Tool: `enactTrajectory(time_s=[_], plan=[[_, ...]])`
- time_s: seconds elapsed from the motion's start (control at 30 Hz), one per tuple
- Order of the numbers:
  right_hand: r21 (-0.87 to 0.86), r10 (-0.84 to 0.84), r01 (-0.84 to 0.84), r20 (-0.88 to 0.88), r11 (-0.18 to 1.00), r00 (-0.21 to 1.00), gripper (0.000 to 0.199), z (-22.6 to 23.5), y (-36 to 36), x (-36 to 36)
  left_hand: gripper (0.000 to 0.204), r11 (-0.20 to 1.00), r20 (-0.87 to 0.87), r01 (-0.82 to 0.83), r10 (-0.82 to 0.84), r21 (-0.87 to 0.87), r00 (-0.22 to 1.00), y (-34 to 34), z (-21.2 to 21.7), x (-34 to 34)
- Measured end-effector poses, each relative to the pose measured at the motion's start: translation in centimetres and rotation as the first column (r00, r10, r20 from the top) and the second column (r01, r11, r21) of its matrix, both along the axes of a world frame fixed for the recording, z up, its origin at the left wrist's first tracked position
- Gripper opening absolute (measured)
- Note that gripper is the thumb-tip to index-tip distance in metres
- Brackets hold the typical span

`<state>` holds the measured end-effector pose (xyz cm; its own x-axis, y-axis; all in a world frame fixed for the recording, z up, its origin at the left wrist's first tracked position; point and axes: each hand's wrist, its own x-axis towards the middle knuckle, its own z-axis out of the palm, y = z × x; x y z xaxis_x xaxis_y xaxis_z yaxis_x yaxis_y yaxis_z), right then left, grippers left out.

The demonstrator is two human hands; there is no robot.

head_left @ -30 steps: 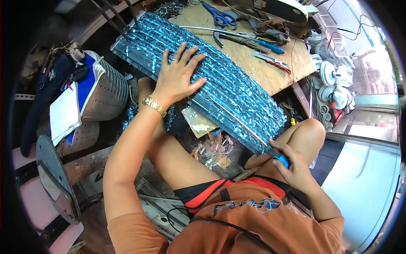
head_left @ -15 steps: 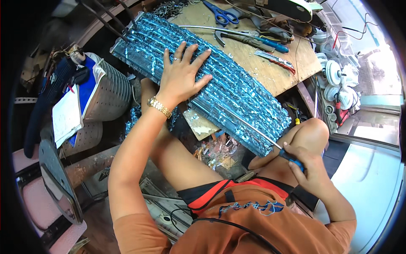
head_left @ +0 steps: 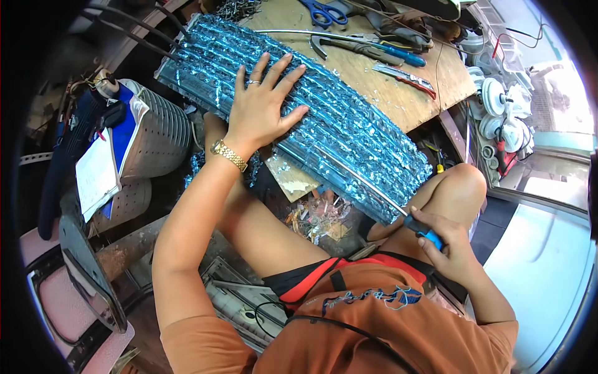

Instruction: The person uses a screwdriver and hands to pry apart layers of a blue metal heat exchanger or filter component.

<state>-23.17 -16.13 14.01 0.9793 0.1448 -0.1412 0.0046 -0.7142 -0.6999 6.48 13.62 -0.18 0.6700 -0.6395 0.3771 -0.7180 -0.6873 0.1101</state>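
A long heat-exchanger coil with torn, shredded blue metal fins (head_left: 355,140) slants from the upper left down to my right knee. My left hand (head_left: 265,112) lies flat on its upper half, fingers spread, touching the ragged fins. My right hand (head_left: 447,242) is closed round the blue and black handle of a long screwdriver (head_left: 381,198). Its thin shaft points up and left along the coil's near edge, among the fins. The shaft's tip is hard to make out against them.
Beyond the coil, a wooden board (head_left: 398,112) bears blue scissors (head_left: 324,12), a red-handled cutter knife (head_left: 406,81) and a hooked tool (head_left: 355,48). Metal scraps (head_left: 321,218) lie between my legs. At left stands a perforated drum (head_left: 163,128) with papers on it; white round parts (head_left: 495,103) sit at right.
My right hand and the screwdriver have shifted slightly left and up. In the picture, my left hand and the coil's upper end also sit a little further left and higher.
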Motion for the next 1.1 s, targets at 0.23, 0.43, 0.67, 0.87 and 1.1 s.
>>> enactTrajectory(time_s=[0.23,0.43,0.67,0.87,1.1], plan=[[-0.111,-0.042,0.026,-0.150,0.993,0.988,0.053,1.4,-0.7,-2.2,0.071,1.000,0.015,-0.009,0.009,0.025,1.000,0.0,0.1,0.1],[-0.156,0.014,-0.034,-0.125,0.987,0.992,0.055,0.5,-0.2,-1.4,0.071,0.999,-0.003,-0.013,0.013,0.048,1.000,-0.4,0.2,-0.8],[0.093,-0.094,0.124,-0.278,0.988,0.956,0.052,-4.1,1.0,-4.3,0.071,0.996,0.008,-0.009,0.008,0.089,1.000,-0.8,0.2,-1.0],[0.432,-0.085,0.221,-0.313,0.874,0.946,0.061,-3.3,-1.2,-3.5,0.070,0.998,0.040,0.005,-0.008,0.067,0.999,0.0,0.2,-0.1],[0.214,-0.053,0.092,-0.186,0.973,0.981,0.061,-1.8,-3.8,-6.0,0.073,0.995,0.015,0.005,-0.006,0.095,1.000,-0.3,0.4,0.1]])
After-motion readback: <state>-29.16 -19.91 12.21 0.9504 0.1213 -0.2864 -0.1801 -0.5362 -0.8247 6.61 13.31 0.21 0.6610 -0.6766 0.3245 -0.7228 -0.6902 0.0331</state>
